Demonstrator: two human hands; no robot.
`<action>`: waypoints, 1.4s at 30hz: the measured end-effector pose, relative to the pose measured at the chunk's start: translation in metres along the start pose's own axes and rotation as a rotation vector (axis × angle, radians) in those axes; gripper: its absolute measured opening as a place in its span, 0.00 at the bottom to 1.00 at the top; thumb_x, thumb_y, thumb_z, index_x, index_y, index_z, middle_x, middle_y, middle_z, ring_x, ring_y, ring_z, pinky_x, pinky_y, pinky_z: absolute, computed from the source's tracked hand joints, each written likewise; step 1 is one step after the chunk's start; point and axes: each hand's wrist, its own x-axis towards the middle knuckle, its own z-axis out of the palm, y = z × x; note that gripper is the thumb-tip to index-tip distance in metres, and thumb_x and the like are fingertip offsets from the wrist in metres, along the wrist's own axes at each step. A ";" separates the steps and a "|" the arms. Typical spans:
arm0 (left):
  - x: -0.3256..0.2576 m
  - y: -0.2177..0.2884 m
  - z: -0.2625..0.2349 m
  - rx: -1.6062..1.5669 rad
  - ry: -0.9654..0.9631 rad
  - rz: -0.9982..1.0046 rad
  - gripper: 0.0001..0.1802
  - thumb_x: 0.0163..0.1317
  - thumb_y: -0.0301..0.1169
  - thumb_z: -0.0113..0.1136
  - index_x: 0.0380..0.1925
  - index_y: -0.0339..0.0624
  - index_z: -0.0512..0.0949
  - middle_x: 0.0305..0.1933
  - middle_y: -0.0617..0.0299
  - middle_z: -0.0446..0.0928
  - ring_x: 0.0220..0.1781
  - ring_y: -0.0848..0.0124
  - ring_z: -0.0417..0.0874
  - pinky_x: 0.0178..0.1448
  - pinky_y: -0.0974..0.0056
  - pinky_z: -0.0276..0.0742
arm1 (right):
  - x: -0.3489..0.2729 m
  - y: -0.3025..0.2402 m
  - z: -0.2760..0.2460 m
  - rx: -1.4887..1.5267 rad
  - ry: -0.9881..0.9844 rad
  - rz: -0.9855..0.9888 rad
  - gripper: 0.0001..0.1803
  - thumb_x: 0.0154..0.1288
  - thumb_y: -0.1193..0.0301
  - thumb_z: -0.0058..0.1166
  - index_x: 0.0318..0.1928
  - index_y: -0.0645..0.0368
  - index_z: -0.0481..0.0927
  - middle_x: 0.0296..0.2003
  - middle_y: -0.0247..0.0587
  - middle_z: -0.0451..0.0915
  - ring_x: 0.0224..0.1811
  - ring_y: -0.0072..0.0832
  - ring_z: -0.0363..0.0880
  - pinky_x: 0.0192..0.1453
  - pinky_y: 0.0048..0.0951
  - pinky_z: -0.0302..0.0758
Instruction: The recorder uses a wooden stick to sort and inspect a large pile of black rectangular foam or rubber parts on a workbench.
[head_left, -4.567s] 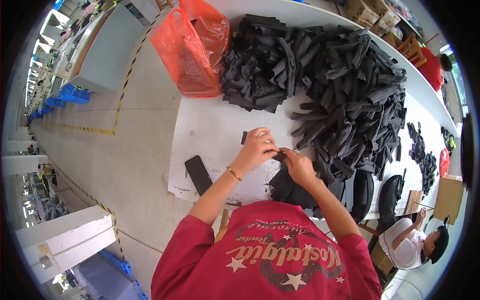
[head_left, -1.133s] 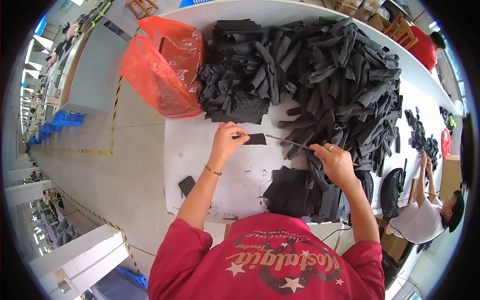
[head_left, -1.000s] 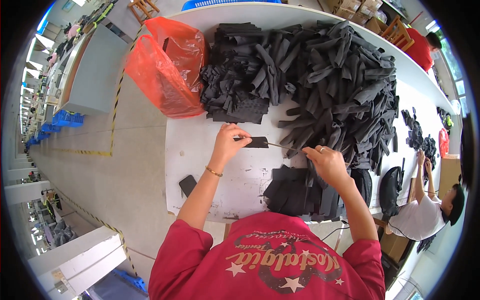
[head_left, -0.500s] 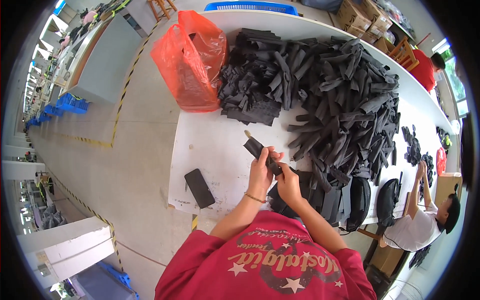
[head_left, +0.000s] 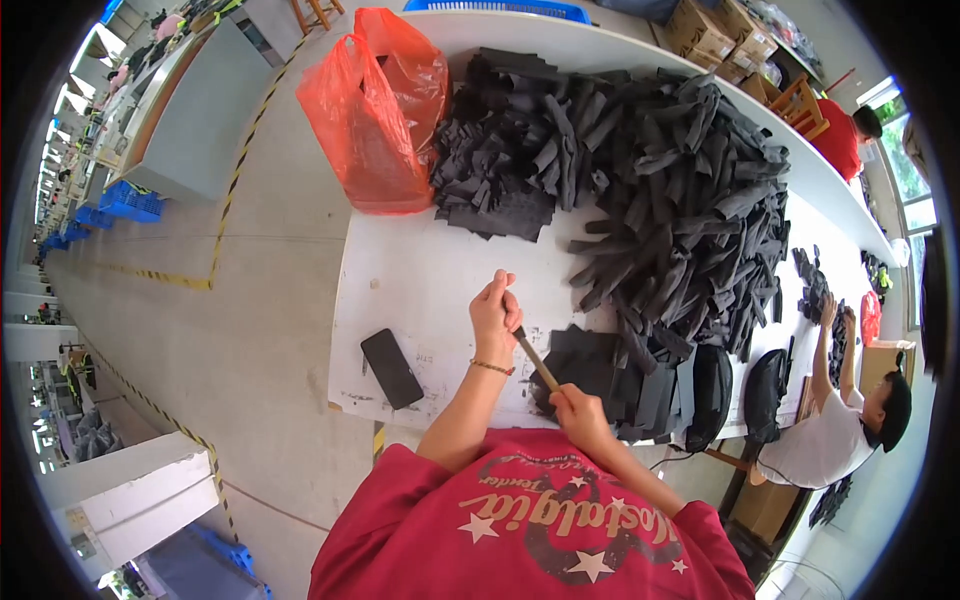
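My right hand [head_left: 583,415] is closed round the near end of a thin brownish stick [head_left: 540,364], low in front of my shirt. The stick slants up and left to my left hand [head_left: 495,318], which is curled shut at its far end. A short bit of black fabric [head_left: 519,334] shows on the stick just below the left fist; the rest of it is hidden in the fingers. Flat black fabric pieces [head_left: 580,365] lie on the table beside the right hand. Beyond both hands spreads a large heap of black fabric strips [head_left: 690,190].
A red plastic bag [head_left: 375,130] stands at the white table's [head_left: 400,270] far left corner. A black phone [head_left: 392,368] lies near its left edge. Two glossy black rounded objects [head_left: 711,400] sit to the right. Another person [head_left: 825,440] works farther right.
My hands have moved apart. The black piece that stretched above the left hand with the stick's pale tip is now mostly hidden in that fist, and the stick's shaft shows between the hands.
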 end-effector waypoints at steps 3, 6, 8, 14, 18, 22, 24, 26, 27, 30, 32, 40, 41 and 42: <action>-0.001 -0.011 0.005 -0.081 0.046 -0.083 0.18 0.65 0.42 0.62 0.35 0.37 0.76 0.10 0.71 0.60 0.08 0.81 0.51 0.15 0.72 0.46 | -0.020 -0.011 -0.024 -0.069 -0.072 0.115 0.07 0.67 0.73 0.51 0.35 0.64 0.76 0.20 0.54 0.75 0.22 0.45 0.78 0.26 0.38 0.72; 0.043 0.024 -0.024 -0.105 0.057 0.141 0.17 0.68 0.43 0.57 0.34 0.38 0.74 0.10 0.71 0.59 0.09 0.81 0.51 0.16 0.72 0.45 | -0.056 0.014 -0.039 -0.246 -0.140 -0.094 0.06 0.67 0.72 0.53 0.35 0.63 0.77 0.22 0.57 0.76 0.26 0.53 0.79 0.28 0.41 0.74; 0.046 0.050 -0.011 -0.156 0.048 0.193 0.17 0.69 0.43 0.56 0.33 0.39 0.74 0.11 0.71 0.59 0.10 0.81 0.51 0.16 0.72 0.46 | -0.069 0.003 -0.052 -0.166 -0.074 0.025 0.06 0.67 0.72 0.53 0.36 0.63 0.77 0.22 0.57 0.76 0.25 0.50 0.80 0.27 0.40 0.74; 0.020 -0.011 0.008 -0.360 0.210 -0.068 0.15 0.72 0.41 0.50 0.30 0.43 0.74 0.17 0.70 0.66 0.14 0.81 0.60 0.19 0.75 0.58 | 0.043 -0.030 -0.017 -0.079 0.229 -0.238 0.21 0.54 0.74 0.68 0.46 0.61 0.73 0.26 0.38 0.71 0.21 0.29 0.68 0.24 0.28 0.67; -0.001 -0.028 0.013 -0.250 0.061 -0.220 0.15 0.70 0.39 0.53 0.37 0.36 0.74 0.25 0.65 0.73 0.21 0.77 0.70 0.26 0.71 0.67 | 0.081 -0.024 -0.005 -0.049 0.286 -0.400 0.09 0.58 0.77 0.63 0.36 0.63 0.75 0.25 0.40 0.71 0.21 0.31 0.68 0.26 0.29 0.67; -0.016 0.014 0.028 0.398 -0.229 -0.008 0.18 0.69 0.38 0.54 0.46 0.31 0.74 0.34 0.61 0.79 0.29 0.77 0.76 0.31 0.71 0.72 | 0.086 -0.027 -0.021 -0.008 0.179 -0.128 0.04 0.60 0.80 0.59 0.32 0.66 0.76 0.25 0.42 0.73 0.23 0.32 0.71 0.30 0.31 0.68; -0.020 0.027 0.028 0.687 -0.856 -0.101 0.18 0.69 0.34 0.55 0.53 0.32 0.73 0.43 0.58 0.80 0.35 0.78 0.78 0.37 0.72 0.75 | 0.095 -0.030 -0.031 -0.013 0.146 -0.173 0.02 0.61 0.81 0.57 0.32 0.66 0.77 0.26 0.42 0.73 0.24 0.30 0.72 0.30 0.30 0.68; -0.016 0.027 0.031 1.069 -0.973 -0.101 0.15 0.71 0.35 0.52 0.45 0.32 0.76 0.31 0.62 0.79 0.29 0.78 0.77 0.33 0.70 0.75 | 0.109 -0.022 -0.036 -0.001 0.266 -0.368 0.01 0.61 0.81 0.57 0.34 0.65 0.78 0.27 0.42 0.73 0.24 0.28 0.71 0.30 0.28 0.68; -0.016 0.014 0.028 0.982 -0.878 -0.135 0.14 0.71 0.36 0.50 0.40 0.34 0.76 0.27 0.64 0.77 0.26 0.78 0.77 0.32 0.70 0.75 | 0.111 -0.027 -0.040 0.105 0.231 -0.204 0.01 0.64 0.79 0.54 0.34 0.64 0.76 0.28 0.33 0.69 0.29 0.22 0.68 0.34 0.20 0.66; -0.027 0.005 0.042 0.994 -0.755 -0.093 0.16 0.73 0.37 0.46 0.30 0.36 0.72 0.20 0.65 0.72 0.21 0.76 0.74 0.28 0.70 0.72 | 0.133 -0.027 -0.055 0.134 0.492 -0.217 0.02 0.67 0.79 0.52 0.35 0.62 0.76 0.28 0.28 0.69 0.29 0.19 0.68 0.31 0.20 0.65; -0.036 -0.006 0.046 0.845 -0.693 -0.128 0.18 0.74 0.39 0.43 0.30 0.37 0.71 0.22 0.63 0.75 0.23 0.76 0.77 0.28 0.70 0.72 | 0.153 -0.037 -0.079 0.334 0.625 -0.068 0.06 0.70 0.75 0.51 0.33 0.58 0.72 0.23 0.24 0.64 0.21 0.14 0.59 0.24 0.19 0.57; -0.003 -0.009 0.012 1.030 -0.679 0.042 0.14 0.71 0.34 0.46 0.30 0.36 0.74 0.28 0.61 0.77 0.25 0.75 0.75 0.34 0.68 0.72 | 0.261 -0.064 -0.265 -0.226 1.258 -0.081 0.16 0.69 0.64 0.54 0.48 0.64 0.76 0.36 0.44 0.75 0.26 0.26 0.73 0.32 0.29 0.71; 0.010 0.001 0.018 1.086 -0.603 0.252 0.12 0.71 0.34 0.47 0.35 0.38 0.76 0.32 0.57 0.79 0.34 0.67 0.80 0.43 0.64 0.75 | 0.279 -0.069 -0.276 -0.637 1.372 -0.220 0.22 0.65 0.64 0.58 0.56 0.62 0.74 0.44 0.49 0.76 0.40 0.36 0.78 0.45 0.33 0.75; 0.025 0.018 0.035 1.130 -0.541 0.331 0.10 0.70 0.31 0.48 0.40 0.38 0.77 0.39 0.55 0.80 0.39 0.64 0.81 0.47 0.64 0.76 | 0.292 -0.080 -0.274 -0.633 1.284 -0.197 0.24 0.64 0.64 0.60 0.57 0.62 0.74 0.47 0.51 0.75 0.46 0.41 0.76 0.50 0.37 0.73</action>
